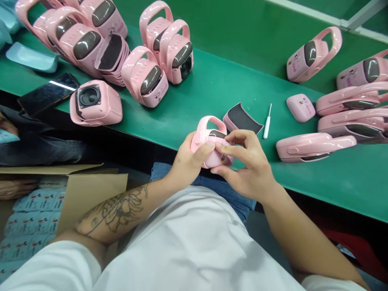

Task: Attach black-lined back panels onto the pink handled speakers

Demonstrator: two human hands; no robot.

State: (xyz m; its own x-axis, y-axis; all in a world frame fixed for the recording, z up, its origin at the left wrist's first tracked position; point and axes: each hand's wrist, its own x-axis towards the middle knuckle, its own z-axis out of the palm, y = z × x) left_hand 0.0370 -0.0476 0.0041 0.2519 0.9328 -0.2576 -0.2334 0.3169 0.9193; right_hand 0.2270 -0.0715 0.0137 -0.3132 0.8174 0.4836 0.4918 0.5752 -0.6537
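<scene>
Green worktop (218, 87) lies ahead; a pink handled speaker (226, 159) is held in the closed fingers of left hand (188, 161) and right hand (247, 169); a slipped grip could let it fall below the edge.

At twelve o'clock the counter (218, 87) is green, the speaker (206, 139) I hold is pink, and my left forearm (113, 214) carries a dark floral tattoo.

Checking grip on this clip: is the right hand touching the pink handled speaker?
Touching: in the head view, the right hand has its fingers on the pink handled speaker.
</scene>
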